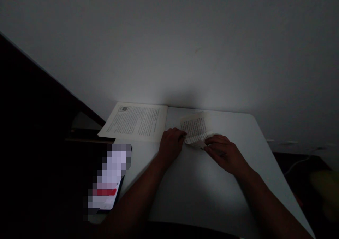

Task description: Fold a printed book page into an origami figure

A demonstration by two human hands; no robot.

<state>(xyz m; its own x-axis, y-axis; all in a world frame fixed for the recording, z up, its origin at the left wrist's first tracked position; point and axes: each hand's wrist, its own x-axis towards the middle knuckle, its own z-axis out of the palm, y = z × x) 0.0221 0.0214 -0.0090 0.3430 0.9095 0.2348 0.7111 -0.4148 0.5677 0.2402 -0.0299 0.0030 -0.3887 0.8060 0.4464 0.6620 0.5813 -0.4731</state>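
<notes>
Hands pinch a folded printed paper (195, 129) on the white table (201, 186): left hand (171, 143) grips its left edge, right hand (225, 152) presses its lower right corner. Printed sheet (136, 120) lies just left, phone (109, 177) nearer.

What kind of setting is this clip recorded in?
Probably a dim room at home or a study corner: a small white table against a bare wall, an open printed book, and a phone at the left edge.

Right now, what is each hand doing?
Left hand: closed on the left edge of the folded printed paper.
Right hand: pressing down on the paper's right edge, fingers bent.
</notes>
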